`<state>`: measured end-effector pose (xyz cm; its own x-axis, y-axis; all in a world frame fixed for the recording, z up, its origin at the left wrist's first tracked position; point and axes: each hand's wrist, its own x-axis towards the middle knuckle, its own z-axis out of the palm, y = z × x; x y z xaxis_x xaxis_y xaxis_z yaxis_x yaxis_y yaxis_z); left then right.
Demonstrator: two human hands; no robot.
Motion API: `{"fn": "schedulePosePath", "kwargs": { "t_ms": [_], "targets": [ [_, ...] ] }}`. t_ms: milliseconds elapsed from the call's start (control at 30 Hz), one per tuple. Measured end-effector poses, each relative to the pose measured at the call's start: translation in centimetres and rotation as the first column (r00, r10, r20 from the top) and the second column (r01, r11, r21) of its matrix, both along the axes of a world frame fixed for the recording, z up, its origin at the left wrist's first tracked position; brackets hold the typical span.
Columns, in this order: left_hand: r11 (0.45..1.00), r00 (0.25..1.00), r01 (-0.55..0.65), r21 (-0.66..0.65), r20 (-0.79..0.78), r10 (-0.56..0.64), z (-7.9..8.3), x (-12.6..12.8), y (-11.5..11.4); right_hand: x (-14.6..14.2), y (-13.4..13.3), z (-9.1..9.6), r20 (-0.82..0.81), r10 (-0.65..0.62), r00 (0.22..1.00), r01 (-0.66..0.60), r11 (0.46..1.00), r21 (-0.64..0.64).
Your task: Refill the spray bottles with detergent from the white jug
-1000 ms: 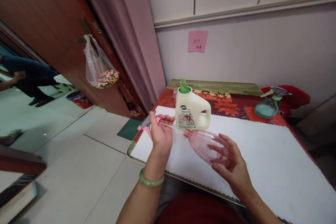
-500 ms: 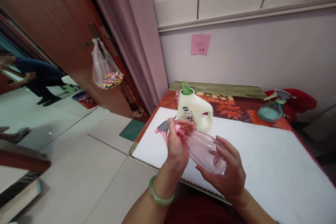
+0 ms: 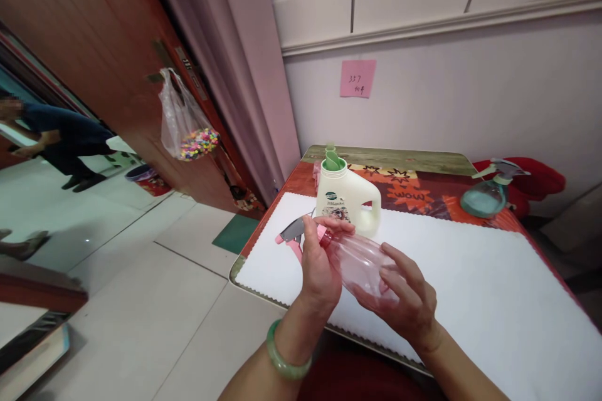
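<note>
A clear pink spray bottle (image 3: 360, 257) lies tilted between my two hands above the table. Its grey and pink trigger head (image 3: 292, 233) points left, past my left thumb. My left hand (image 3: 320, 263), with a green bangle on the wrist, is wrapped round the neck and collar. Fingers of my right hand (image 3: 408, 297) curl round the bottle's base. Just behind stands a cream jug (image 3: 348, 197) with a handle and a green spout in its open mouth.
A white mat (image 3: 470, 282) covers much of the table. At the back right stands a teal spray bottle (image 3: 484, 197), beside something red. A bag of coloured beads (image 3: 197, 141) hangs from the door handle. A person (image 3: 61, 138) sits at far left.
My right hand has closed further round the bottle's base, its fingers shifting slightly left. My left hand stays at the neck. The view has shifted slightly.
</note>
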<state>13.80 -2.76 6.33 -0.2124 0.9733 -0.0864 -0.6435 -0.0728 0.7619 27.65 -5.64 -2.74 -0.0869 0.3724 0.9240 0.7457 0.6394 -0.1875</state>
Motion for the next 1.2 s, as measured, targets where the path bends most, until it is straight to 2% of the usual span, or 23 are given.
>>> {"fn": "schedulePosePath", "kwargs": {
  "t_ms": [133,200,233,300,367,400,433,500,533,567,600,667,700,733,833,867,900,933,967,1067,1133,1167,1200],
  "targets": [
    [0.999,0.999,0.054,0.004,-0.006,-0.054,-0.2,-0.4,0.2,-0.8,-0.9,0.2,-0.120,0.032,0.992,-0.055,0.979,-0.194],
    [0.992,0.992,0.123,0.023,-0.010,-0.123,-0.4,-0.8,0.3,-1.5,-1.6,0.8,-0.368,0.069,0.927,-0.221,0.893,-0.391],
    [0.986,0.986,0.165,0.039,-0.011,-0.164,-0.5,-1.1,0.4,-1.8,-2.0,1.4,-0.529,0.063,0.846,-0.361,0.798,-0.483],
    [0.967,0.970,0.243,0.079,-0.011,-0.242,-0.7,-1.5,0.5,-2.2,-2.3,2.7,-0.807,-0.060,0.588,-0.687,0.490,-0.537],
    [0.944,0.951,0.308,0.116,-0.012,-0.309,-1.0,-1.9,0.5,-2.1,-2.2,4.2,-0.894,-0.310,0.324,-0.921,0.115,-0.373],
    [0.935,0.943,0.331,0.129,-0.017,-0.332,-1.1,-2.0,0.5,-2.0,-2.0,4.8,-0.869,-0.433,0.241,-0.968,-0.050,-0.244],
    [0.929,0.940,0.341,0.141,-0.022,-0.341,-1.2,-2.0,0.5,-1.9,-1.8,5.2,-0.826,-0.528,0.195,-0.977,-0.175,-0.118],
    [0.934,0.948,0.319,0.160,-0.028,-0.318,-1.3,-2.0,0.5,-1.7,-1.6,5.3,-0.787,-0.594,0.167,-0.950,-0.310,0.032],
    [0.945,0.958,0.286,0.161,-0.030,-0.285,-1.3,-2.0,0.5,-1.7,-1.7,5.1,-0.814,-0.554,0.175,-0.948,-0.319,0.014],
    [0.958,0.970,0.242,0.155,-0.033,-0.240,-1.2,-2.0,0.6,-1.8,-1.8,4.6,-0.869,-0.450,0.206,-0.962,-0.258,-0.095],
    [0.971,0.981,0.193,0.143,-0.038,-0.189,-1.1,-2.0,0.7,-1.9,-1.9,4.0,-0.913,-0.300,0.276,-0.961,-0.122,-0.250],
    [0.990,0.995,0.088,0.109,-0.052,-0.083,-0.9,-2.0,1.0,-2.1,-2.2,2.6,-0.877,-0.033,0.479,-0.845,0.256,-0.471],
    [0.994,0.998,0.045,0.096,-0.058,-0.040,-0.8,-2.0,1.1,-2.1,-2.3,1.9,-0.820,0.045,0.571,-0.757,0.415,-0.505],
    [0.996,0.998,0.014,0.090,-0.062,-0.009,-0.8,-2.0,1.2,-2.1,-2.2,1.4,-0.752,0.096,0.653,-0.670,0.535,-0.514],
    [0.996,0.997,0.006,0.084,-0.079,0.001,-0.7,-2.2,1.3,-2.0,-1.7,0.6,-0.506,0.161,0.847,-0.433,0.761,-0.483],
    [0.996,0.996,0.031,0.084,-0.092,-0.024,-0.6,-2.3,1.3,-2.1,-1.6,0.7,-0.446,0.158,0.881,-0.379,0.802,-0.463],
    [0.994,0.993,0.065,0.087,-0.104,-0.056,-0.6,-2.4,1.2,-2.1,-1.5,0.9,-0.455,0.153,0.877,-0.382,0.797,-0.468],
    [0.990,0.989,0.104,0.091,-0.113,-0.094,-0.6,-2.6,1.1,-2.2,-1.4,1.2,-0.553,0.144,0.821,-0.468,0.723,-0.507],
    [0.984,0.983,0.150,0.100,-0.119,-0.138,-0.5,-2.7,1.0,-2.2,-1.5,1.6,-0.684,0.111,0.721,-0.604,0.584,-0.542],
    [0.945,0.952,0.289,0.155,-0.148,-0.267,-0.3,-3.2,0.7,-2.3,-1.6,2.7,-0.905,-0.130,0.405,-0.913,0.002,-0.409],
    [0.913,0.926,0.360,0.193,-0.192,-0.325,-0.2,-3.4,0.5,-2.3,-1.5,3.2,-0.914,-0.302,0.270,-0.926,-0.343,-0.160],
    [0.901,0.917,0.381,0.206,-0.206,-0.341,-0.1,-3.4,0.5,-2.3,-1.4,3.4,-0.896,-0.386,0.221,-0.893,-0.450,-0.026],
    [0.897,0.915,0.387,0.214,-0.207,-0.345,-0.1,-3.4,0.4,-2.3,-1.3,3.4,-0.862,-0.472,0.182,-0.855,-0.509,0.098]
  ]
}}
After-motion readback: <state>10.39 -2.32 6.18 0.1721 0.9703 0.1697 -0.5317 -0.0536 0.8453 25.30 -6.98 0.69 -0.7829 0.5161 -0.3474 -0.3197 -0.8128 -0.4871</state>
